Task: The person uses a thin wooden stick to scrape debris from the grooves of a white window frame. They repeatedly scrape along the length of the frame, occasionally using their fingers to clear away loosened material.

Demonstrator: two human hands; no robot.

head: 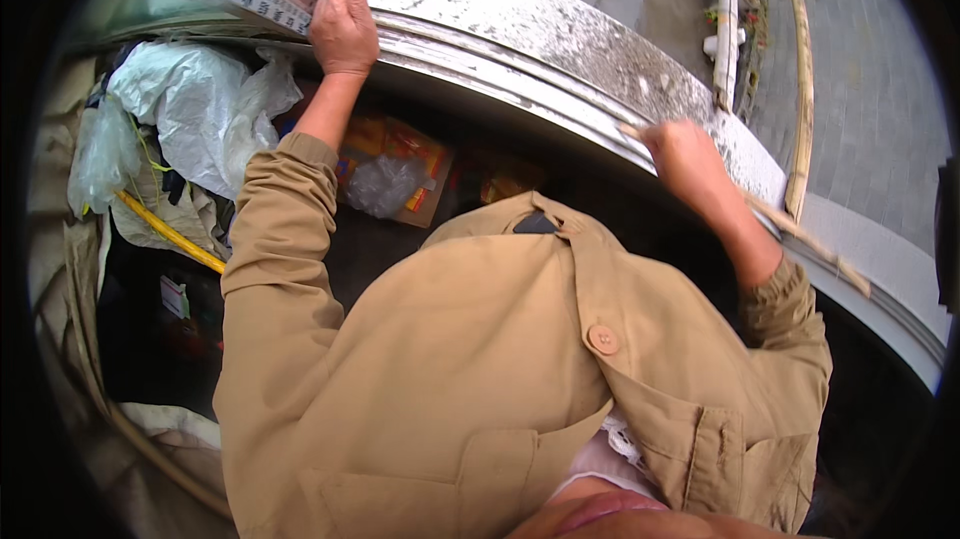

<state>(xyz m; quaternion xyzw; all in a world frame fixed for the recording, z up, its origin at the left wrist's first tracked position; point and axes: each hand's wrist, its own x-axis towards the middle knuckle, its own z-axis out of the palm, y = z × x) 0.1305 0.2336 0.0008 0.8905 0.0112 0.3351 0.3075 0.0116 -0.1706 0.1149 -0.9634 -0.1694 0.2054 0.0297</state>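
My left hand (345, 32) grips the edge of a sliding window sash (274, 2), which bears printed writing. In my right hand (686, 156) is a thin wooden stick (814, 235). Its short end pokes out past my fingers over the window track (510, 81), and the long end runs back under my wrist. The track has several metal grooves with dark dirt in them. Beyond it lies a white outer sill (525, 21), speckled with dark grime.
White plastic bags (184, 100) hang at the left near a yellow pole (172, 231). Below the window, a clear plastic bag (386, 185) rests on an orange-printed cardboard box (420, 220). Bamboo poles (802, 81) stand outside above grey paving (862, 51).
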